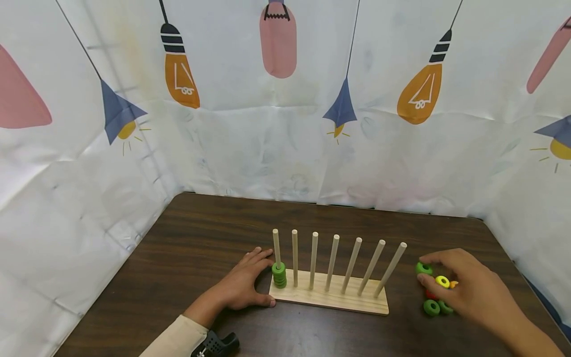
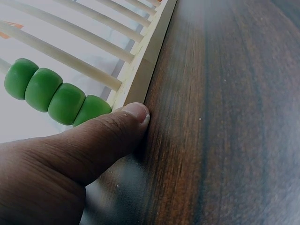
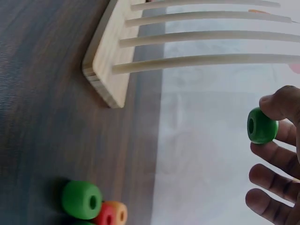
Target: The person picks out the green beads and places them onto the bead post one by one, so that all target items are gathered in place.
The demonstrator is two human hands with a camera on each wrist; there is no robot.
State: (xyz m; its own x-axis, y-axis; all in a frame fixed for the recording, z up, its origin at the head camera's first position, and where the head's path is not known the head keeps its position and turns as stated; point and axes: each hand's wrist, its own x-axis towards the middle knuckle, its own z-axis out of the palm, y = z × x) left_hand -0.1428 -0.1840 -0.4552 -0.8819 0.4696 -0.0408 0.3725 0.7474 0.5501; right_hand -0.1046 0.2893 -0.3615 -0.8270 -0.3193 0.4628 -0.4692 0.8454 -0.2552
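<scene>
Nearest the camera, at the near left, are a beige sleeve [image 1: 176, 338] and a dark strap [image 1: 215, 345] at the left wrist. Beyond them I see the left hand [image 1: 241, 282] at the left end of a wooden board [image 1: 330, 301], thumb touching its near corner, fingers fairly straight and slightly apart, probably to steady it. Seven pegs [image 1: 332, 263] rise from the board; a stack [image 1: 279, 275] of at least four green beads sits around the leftmost, and the other six are bare. Well to the right, the right hand [image 1: 475, 290] pinches a green bead [image 3: 263, 126] between thumb and fingertip, its other fingers apart. Loose beads lie beside and beneath that hand on the dark table [image 1: 232, 228]: two green [image 1: 431, 312], one red [image 1: 430, 295], one yellow [image 1: 442, 286], one orange [image 1: 454, 284]. I judge the step in hand to be picking up a bead; the next move calls for carrying it left and lining its hole up with a peg top, though I can't tell which peg. My right hand view cuts the pegs off, the left thumb covers part of the stack's lowest bead, and more loose beads may be hidden.
</scene>
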